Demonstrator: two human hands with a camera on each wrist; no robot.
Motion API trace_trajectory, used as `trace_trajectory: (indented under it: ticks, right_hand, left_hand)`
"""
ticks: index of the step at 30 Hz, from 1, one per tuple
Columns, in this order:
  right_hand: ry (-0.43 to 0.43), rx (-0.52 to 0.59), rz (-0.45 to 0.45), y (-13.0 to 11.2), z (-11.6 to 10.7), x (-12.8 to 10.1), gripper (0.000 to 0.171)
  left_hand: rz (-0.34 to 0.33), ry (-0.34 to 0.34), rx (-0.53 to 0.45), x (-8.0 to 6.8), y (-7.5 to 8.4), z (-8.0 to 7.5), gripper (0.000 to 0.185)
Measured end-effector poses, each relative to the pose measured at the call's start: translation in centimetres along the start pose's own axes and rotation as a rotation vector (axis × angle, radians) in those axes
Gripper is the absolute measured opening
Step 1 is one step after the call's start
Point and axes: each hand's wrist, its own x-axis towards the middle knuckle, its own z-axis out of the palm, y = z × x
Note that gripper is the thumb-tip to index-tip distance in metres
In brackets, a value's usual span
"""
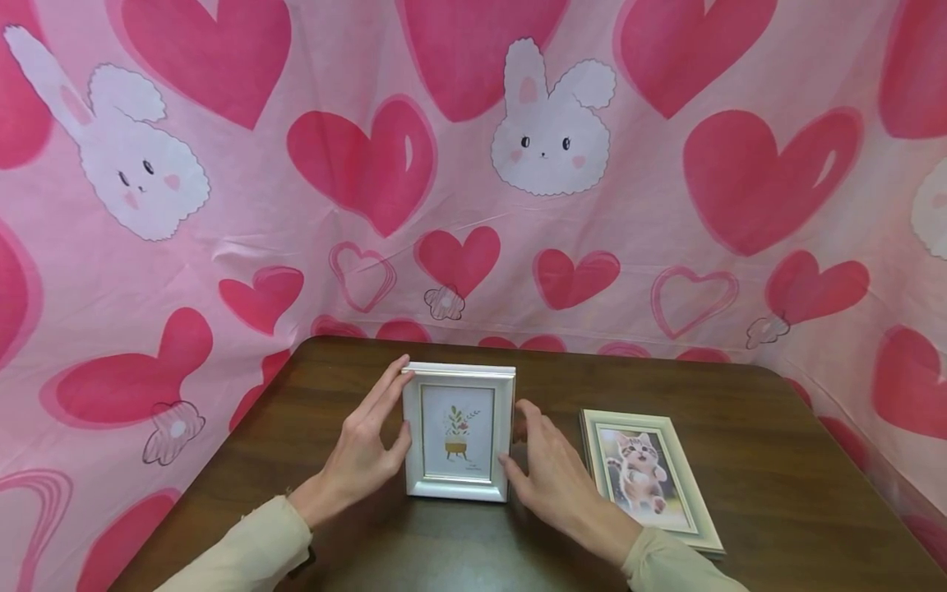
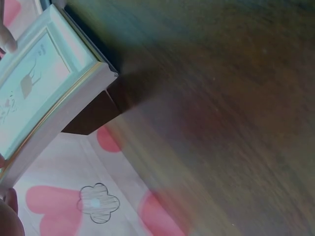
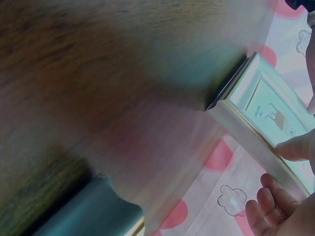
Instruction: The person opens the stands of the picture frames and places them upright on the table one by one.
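A white picture frame (image 1: 459, 489) with a potted-plant print stands upright on the wooden table, its picture facing me. My left hand (image 1: 362, 448) holds its left edge, fingers reaching to the upper corner and thumb lower down. At the opposite edge, my right hand (image 1: 555, 473) pinches the frame, its thumb on the front border and the other fingers beside and behind. The left wrist view shows a dark support leg (image 2: 93, 113) behind the frame. Only parts of the left fingers appear there. In the right wrist view, the right thumb (image 3: 298, 147) touches the front.
Right of the standing frame, a cream picture frame (image 1: 699, 501) with a kitten photo lies face up on the brown table (image 1: 799, 501), close to my right forearm. A pink curtain (image 1: 459, 205) with hearts and rabbits hangs behind the table and at both sides.
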Motion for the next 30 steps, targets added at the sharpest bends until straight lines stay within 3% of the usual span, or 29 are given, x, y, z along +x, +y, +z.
trace_trajectory:
  ticks: [24,30]
  right_hand:
    - [-0.017,-0.011,-0.02,0.14,-0.13,-0.28,0.074]
    - [-0.018,-0.02,-0.042,0.38,-0.47,-0.68,0.074]
  left_hand:
    - [-0.037,-0.03,-0.012,-0.15,-0.3,-0.3,0.092]
    - [-0.037,-0.047,0.03,-0.21,-0.42,-0.47,0.093]
